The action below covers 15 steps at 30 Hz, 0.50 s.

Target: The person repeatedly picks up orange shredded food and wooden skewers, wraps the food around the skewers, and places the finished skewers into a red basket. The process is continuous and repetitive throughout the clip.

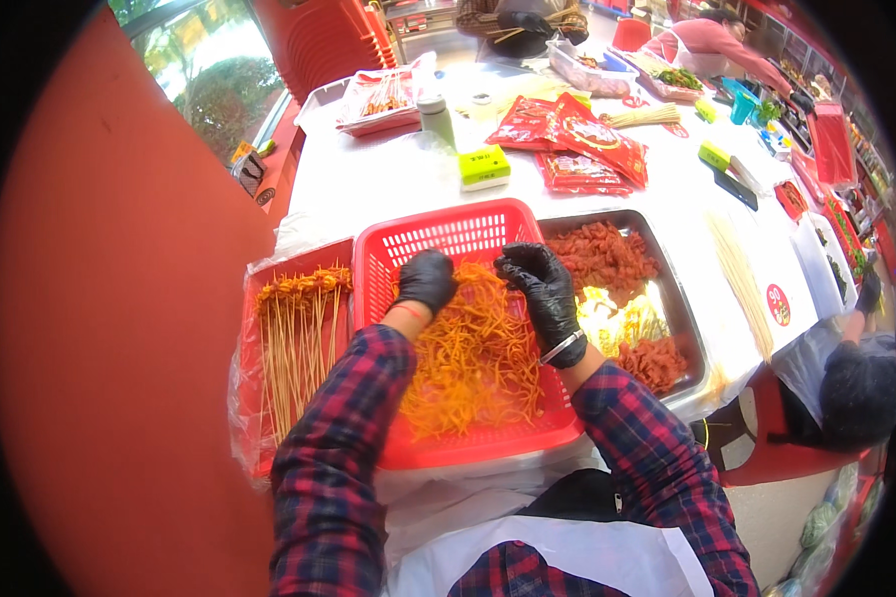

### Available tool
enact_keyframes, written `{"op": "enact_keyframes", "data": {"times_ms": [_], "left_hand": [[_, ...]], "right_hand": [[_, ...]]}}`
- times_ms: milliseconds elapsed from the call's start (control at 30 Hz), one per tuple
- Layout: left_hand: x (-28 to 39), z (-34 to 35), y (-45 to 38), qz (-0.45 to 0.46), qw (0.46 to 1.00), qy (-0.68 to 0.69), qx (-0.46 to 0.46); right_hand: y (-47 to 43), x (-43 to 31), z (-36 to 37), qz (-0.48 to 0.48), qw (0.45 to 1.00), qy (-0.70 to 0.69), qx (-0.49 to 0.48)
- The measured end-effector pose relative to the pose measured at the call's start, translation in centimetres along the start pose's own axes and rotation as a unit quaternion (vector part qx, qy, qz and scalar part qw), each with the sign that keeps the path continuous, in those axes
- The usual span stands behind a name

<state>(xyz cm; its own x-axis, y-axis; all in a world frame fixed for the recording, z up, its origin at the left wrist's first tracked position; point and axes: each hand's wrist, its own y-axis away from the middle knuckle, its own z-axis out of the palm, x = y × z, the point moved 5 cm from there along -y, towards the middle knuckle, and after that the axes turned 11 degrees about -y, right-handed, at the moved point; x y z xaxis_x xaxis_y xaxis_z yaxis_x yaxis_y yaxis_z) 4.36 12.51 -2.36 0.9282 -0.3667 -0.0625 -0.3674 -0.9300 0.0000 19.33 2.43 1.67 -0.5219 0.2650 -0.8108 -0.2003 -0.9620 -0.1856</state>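
A red plastic basket (448,448) with slotted walls sits in front of me, holding a heap of orange shredded strips (470,358), which look like carrot. My left hand (427,282), in a black glove, is curled over the far left part of the heap; its fingertips are hidden. On the basket's right side is my right hand (543,298), also black-gloved, with bent fingers pointing toward the strips. Whether either hand pinches any strips cannot be made out. To the left, a red tray (299,257) lined with clear plastic holds a row of skewers (299,336) topped with orange food.
At right, a metal tray (691,343) contains reddish meat-like pieces (601,254) and pale yellow leaves (620,321). Beyond lie red packets (597,142), a tissue pack (484,168), a bottle (437,119) and loose bamboo sticks (743,283). Other people work around the table; a red wall (119,336) borders the left.
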Motion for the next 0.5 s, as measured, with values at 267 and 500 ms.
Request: {"op": "enact_keyframes", "data": {"times_ms": [267, 500], "left_hand": [[-2.4, -4.7, 4.1, 0.067, 0.846, 0.512, -0.134], [0.5, -6.2, 6.2, 0.148, 0.751, 0.621, -0.169]], "right_hand": [[-0.2, 0.1, -0.9, -0.034, 0.999, 0.022, -0.022], [0.2, 0.3, -0.4, 0.06, 0.997, 0.011, -0.046]]}}
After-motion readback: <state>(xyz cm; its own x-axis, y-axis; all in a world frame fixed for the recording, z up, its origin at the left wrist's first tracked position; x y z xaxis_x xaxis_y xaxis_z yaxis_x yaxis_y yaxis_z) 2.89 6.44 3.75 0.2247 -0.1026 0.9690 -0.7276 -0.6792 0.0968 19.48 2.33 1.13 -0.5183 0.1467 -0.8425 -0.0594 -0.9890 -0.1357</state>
